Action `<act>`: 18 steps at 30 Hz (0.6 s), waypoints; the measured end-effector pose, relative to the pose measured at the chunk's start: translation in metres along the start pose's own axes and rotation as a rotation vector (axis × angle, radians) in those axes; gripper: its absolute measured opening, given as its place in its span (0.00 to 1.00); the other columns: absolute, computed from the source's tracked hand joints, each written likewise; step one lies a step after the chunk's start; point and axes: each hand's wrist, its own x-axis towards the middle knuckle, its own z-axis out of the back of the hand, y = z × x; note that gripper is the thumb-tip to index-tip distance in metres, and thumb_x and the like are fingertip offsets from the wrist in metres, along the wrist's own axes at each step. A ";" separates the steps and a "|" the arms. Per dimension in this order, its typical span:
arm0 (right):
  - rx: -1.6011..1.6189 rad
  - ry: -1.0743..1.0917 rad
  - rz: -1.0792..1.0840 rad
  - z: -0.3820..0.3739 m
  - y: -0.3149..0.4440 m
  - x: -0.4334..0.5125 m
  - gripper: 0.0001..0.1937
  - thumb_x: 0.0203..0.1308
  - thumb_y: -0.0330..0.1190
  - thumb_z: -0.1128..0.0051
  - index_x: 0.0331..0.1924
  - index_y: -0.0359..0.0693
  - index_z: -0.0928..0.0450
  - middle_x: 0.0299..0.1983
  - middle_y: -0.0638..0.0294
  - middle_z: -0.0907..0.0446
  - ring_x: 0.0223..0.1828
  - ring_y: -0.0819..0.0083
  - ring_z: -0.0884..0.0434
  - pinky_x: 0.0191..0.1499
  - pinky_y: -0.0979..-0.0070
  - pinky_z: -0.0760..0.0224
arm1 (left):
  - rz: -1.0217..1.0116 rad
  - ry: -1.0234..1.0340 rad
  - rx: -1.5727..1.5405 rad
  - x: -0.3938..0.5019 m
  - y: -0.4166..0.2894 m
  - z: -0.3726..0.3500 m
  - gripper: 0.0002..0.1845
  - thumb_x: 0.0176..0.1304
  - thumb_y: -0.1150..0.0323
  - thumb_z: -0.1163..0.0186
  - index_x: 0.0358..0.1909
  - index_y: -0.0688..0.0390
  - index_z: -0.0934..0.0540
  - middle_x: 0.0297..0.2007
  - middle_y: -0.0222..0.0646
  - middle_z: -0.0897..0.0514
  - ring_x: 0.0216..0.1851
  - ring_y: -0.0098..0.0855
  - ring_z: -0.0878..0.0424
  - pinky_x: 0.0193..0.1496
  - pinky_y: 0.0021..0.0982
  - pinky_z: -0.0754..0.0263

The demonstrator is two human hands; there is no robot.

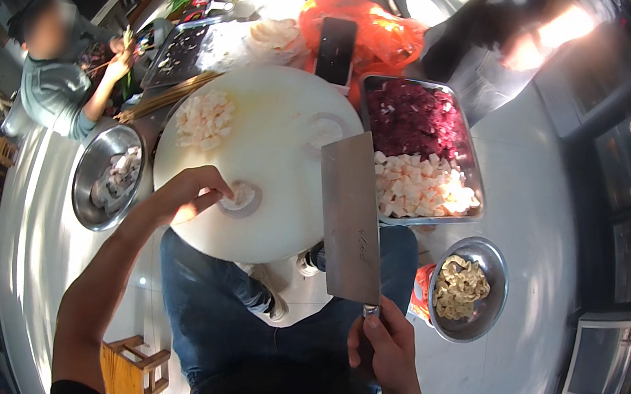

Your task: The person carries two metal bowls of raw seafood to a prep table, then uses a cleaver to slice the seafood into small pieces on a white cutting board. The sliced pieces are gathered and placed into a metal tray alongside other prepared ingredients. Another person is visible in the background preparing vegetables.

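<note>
My left hand is over the near left part of a round white cutting board. Its fingertips touch the edge of a small, round, whitish piece; whether they pinch it I cannot tell. A similar round piece lies farther right. At the board's far left is a heap of pale diced pieces. My right hand grips the handle of a cleaver. The broad blade points away from me, its top partly over the board's right edge.
Right of the board, a metal tray holds purple chopped food and pale cubes. Metal bowls stand left and right. Beyond the board are a phone and a red plastic bag. A seated person handles sticks at left; another person is at upper right.
</note>
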 end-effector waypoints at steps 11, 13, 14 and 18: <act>-0.089 0.083 -0.019 -0.027 -0.015 0.015 0.22 0.80 0.29 0.52 0.73 0.31 0.33 0.30 0.61 0.19 0.22 0.79 0.22 0.26 0.81 0.28 | -0.143 -0.176 0.412 -0.013 -0.037 -0.041 0.18 0.56 0.68 0.29 0.50 0.55 0.16 0.42 0.35 0.18 0.47 0.45 0.21 0.51 0.46 0.31; -0.179 0.035 -0.061 -0.031 -0.009 0.013 0.22 0.80 0.29 0.51 0.73 0.32 0.33 0.30 0.62 0.19 0.22 0.79 0.22 0.27 0.81 0.28 | -0.206 -0.239 0.334 -0.014 -0.035 -0.058 0.18 0.55 0.68 0.26 0.48 0.56 0.15 0.44 0.35 0.17 0.48 0.43 0.20 0.55 0.44 0.30; -0.243 0.034 -0.072 -0.035 -0.004 0.013 0.23 0.79 0.29 0.50 0.73 0.32 0.33 0.30 0.63 0.20 0.22 0.80 0.22 0.27 0.82 0.28 | -0.231 -0.262 0.323 -0.017 -0.034 -0.061 0.18 0.55 0.68 0.26 0.48 0.56 0.16 0.45 0.36 0.17 0.49 0.44 0.20 0.56 0.44 0.30; -0.465 0.018 -0.078 -0.049 0.002 0.013 0.25 0.78 0.31 0.45 0.74 0.34 0.33 0.29 0.66 0.21 0.22 0.82 0.23 0.28 0.82 0.28 | -0.205 -0.449 0.193 -0.015 -0.035 -0.062 0.22 0.53 0.70 0.25 0.52 0.55 0.17 0.48 0.36 0.16 0.53 0.44 0.20 0.59 0.44 0.30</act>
